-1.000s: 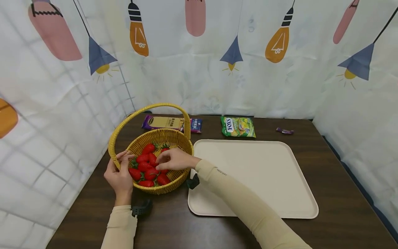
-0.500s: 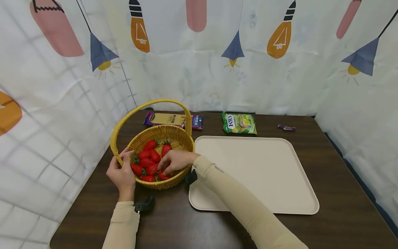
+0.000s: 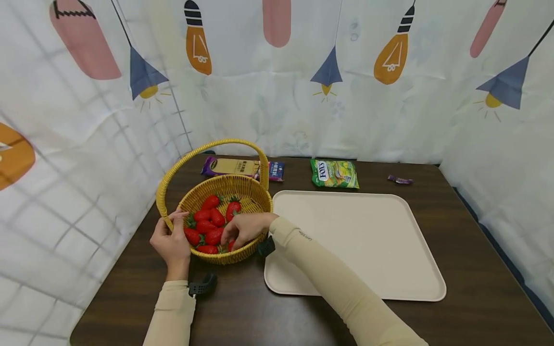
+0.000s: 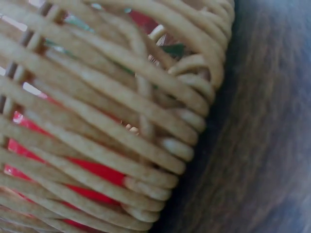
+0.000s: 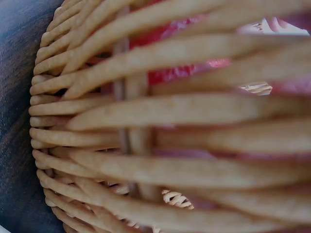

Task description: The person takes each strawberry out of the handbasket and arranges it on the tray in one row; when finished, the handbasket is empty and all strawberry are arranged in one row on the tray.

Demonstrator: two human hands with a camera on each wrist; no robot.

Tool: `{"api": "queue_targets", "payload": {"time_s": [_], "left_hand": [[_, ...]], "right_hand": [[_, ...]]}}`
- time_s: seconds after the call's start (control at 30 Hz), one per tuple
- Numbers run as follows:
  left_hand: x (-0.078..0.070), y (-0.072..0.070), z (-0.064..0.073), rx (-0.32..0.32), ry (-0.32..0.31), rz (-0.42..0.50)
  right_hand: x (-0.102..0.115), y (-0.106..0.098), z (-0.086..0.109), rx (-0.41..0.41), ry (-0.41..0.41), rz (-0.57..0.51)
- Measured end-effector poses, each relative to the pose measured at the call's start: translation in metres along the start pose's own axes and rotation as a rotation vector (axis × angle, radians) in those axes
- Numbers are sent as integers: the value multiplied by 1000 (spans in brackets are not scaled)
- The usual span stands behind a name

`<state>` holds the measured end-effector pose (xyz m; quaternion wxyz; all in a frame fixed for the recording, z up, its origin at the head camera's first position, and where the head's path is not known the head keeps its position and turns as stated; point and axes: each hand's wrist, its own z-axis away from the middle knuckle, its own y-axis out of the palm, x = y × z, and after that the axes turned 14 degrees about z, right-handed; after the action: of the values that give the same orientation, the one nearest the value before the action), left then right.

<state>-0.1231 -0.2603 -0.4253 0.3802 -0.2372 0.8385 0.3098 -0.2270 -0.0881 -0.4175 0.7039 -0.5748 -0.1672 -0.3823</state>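
A yellow woven basket [image 3: 230, 184] with a tall arched handle sits on the left of the table, holding several red strawberries [image 3: 206, 227]. My left hand [image 3: 172, 242] grips its left rim at the foot of the handle. Inside the front right of the basket, my right hand [image 3: 247, 226] has its fingers bent down round a strawberry [image 3: 231, 245], which they mostly cover. In the left wrist view the woven side [image 4: 112, 116] fills most of the picture, with red showing through the gaps. The right wrist view likewise looks through the weave [image 5: 194, 111], and both hands are hidden there.
A beige tray [image 3: 346, 240] lies right of the basket, under my right forearm. Along the back are a purple-and-yellow snack packet [image 3: 233, 166], a green FOX'S candy bag [image 3: 334, 173] and a small purple wrapped sweet [image 3: 400, 180]. Printed curtains stand behind and at both sides.
My right hand has moved from above the middle strawberries down to the one at the front right, its fingers closing round it. The left hand keeps its grip on the basket.
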Motion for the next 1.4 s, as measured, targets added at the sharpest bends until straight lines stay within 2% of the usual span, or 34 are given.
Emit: {"api": "queue_targets", "payload": {"time_s": [0.33,0.47,0.6,0.93,1.13,1.4], "left_hand": [[0,2,0,-13,9,-9],[-1,2,1,-4,12,-23],[-1,2,1,1,13,-29],[0,2,2,1,9,-46],[0,1,2,5,10,-37],[0,1,1,6,9,-29]], "right_hand": [[3,-2,5,16,1,15],[3,-2,8,-6,-37,48],[1,-2,10,-68,-80,38],[-2,-3,19,-209,-110,-23],[0,-2,34,-374,-126,-61],[-2,4,56,-483,-144,-151]]}}
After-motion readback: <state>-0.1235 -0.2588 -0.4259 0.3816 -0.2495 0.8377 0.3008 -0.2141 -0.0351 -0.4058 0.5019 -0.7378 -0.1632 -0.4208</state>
